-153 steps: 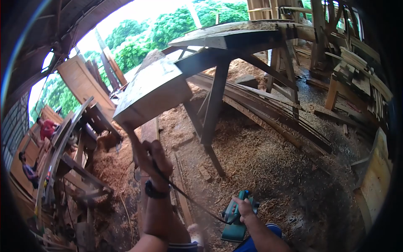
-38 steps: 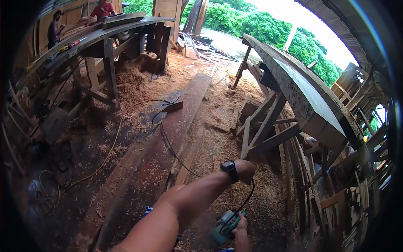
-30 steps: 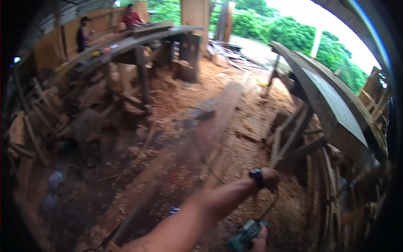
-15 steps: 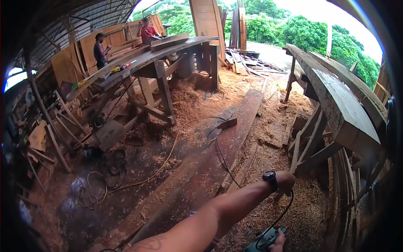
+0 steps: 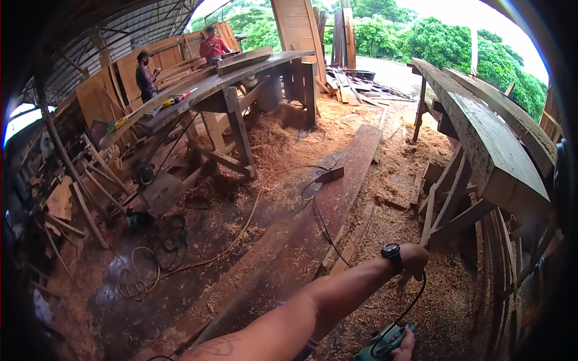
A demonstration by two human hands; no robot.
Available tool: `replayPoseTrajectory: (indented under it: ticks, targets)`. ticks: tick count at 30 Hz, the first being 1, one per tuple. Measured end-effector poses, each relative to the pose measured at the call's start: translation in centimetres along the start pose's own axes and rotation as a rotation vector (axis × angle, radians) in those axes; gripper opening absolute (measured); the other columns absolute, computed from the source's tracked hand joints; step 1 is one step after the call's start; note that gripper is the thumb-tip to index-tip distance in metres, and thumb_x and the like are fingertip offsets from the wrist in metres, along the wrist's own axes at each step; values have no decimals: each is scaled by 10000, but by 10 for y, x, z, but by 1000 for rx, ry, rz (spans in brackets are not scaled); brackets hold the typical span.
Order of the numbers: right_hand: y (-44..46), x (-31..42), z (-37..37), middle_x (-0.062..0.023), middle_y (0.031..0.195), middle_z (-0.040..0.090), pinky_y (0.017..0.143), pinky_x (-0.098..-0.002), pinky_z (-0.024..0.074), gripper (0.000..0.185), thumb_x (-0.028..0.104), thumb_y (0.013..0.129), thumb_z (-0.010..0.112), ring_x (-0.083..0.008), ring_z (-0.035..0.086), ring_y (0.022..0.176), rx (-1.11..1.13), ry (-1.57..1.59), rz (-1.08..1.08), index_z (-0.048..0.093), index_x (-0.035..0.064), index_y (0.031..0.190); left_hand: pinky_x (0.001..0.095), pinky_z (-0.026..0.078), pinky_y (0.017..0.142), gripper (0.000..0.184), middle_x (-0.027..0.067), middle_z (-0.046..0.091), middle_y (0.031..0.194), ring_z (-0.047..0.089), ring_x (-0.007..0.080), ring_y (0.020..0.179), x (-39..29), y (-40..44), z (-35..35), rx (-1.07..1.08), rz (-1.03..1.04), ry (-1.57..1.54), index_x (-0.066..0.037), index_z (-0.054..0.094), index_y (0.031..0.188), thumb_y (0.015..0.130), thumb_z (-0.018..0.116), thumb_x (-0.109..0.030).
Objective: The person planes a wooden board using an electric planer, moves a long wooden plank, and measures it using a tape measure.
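My left arm, with a black watch on the wrist, reaches across the lower middle. My left hand (image 5: 414, 262) is bent downward, partly hidden behind the wrist, closed on a black cord (image 5: 416, 299) that runs down to a green power planer (image 5: 380, 344). At the bottom edge my right hand (image 5: 406, 345) grips this planer, whose lower part is cut off by the frame. Just above and to the right of my hands stands a thick wooden beam (image 5: 497, 144) on trestles. Wood shavings cover the ground beneath the planer.
A long reddish plank (image 5: 343, 192) lies on the floor, with a small dark block (image 5: 329, 175) on it. A yellow cord (image 5: 241, 231) coils at the left. Two people stand behind a long workbench (image 5: 211, 84) holding tools. Stacked boards lean at the right.
The view has swung from the beam toward the workbench and plank. My left hand was raised near the beam's end and is now low, above the planer. In the last half second little has moved.
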State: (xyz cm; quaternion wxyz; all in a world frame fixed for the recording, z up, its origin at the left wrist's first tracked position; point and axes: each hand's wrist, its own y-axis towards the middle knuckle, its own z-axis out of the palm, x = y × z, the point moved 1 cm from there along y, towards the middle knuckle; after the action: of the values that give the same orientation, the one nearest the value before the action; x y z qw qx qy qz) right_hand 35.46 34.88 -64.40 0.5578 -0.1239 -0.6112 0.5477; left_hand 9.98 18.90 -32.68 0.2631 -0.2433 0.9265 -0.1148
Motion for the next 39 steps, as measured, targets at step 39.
replayPoseTrajectory:
  ticks: [39]
  targets:
    - [-726, 272, 135, -71, 629, 544, 465, -307, 469, 666, 644, 1017, 489, -161, 537, 475, -196, -79, -361, 519, -9, 1147, 531, 584, 752, 353, 228, 730, 849, 714, 427, 827, -61, -304, -155, 249, -50, -167, -108, 778, 963, 897, 662, -434]
